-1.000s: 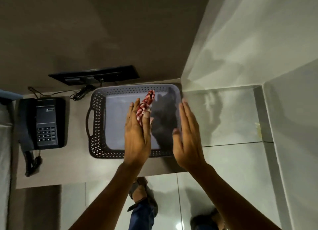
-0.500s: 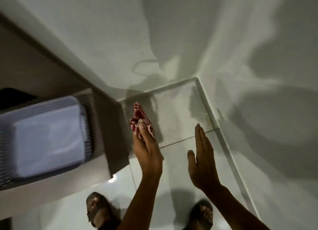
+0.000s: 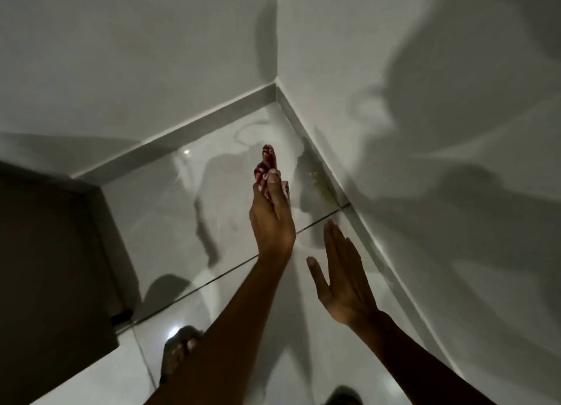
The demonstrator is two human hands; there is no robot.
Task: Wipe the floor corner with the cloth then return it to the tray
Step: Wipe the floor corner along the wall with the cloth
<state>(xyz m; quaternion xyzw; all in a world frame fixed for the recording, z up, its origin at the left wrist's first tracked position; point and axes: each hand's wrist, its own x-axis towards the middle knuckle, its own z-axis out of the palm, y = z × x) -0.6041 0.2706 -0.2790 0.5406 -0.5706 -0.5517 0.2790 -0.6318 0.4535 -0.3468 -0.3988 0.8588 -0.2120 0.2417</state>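
My left hand (image 3: 271, 219) holds a bunched red-and-white cloth (image 3: 267, 165) in its fingertips, raised above the glossy white floor tiles. The floor corner (image 3: 277, 101), where two white walls meet, lies beyond and slightly right of the cloth. A patch of yellowish-green dirt (image 3: 321, 183) sits on the floor along the right wall's skirting, just right of the cloth. My right hand (image 3: 340, 274) is flat, fingers together and empty, lower and to the right, near the right skirting. The tray is out of view.
A dark cabinet side (image 3: 51, 259) fills the left, with a thin white cable (image 3: 142, 356) trailing on the floor by its base. My sandalled feet (image 3: 179, 350) stand at the bottom. Grey skirting (image 3: 194, 122) runs along both walls.
The view has swung from the tray on the counter down to the floor corner. My left hand carried the cloth away from the tray toward the corner; my right hand followed, empty.
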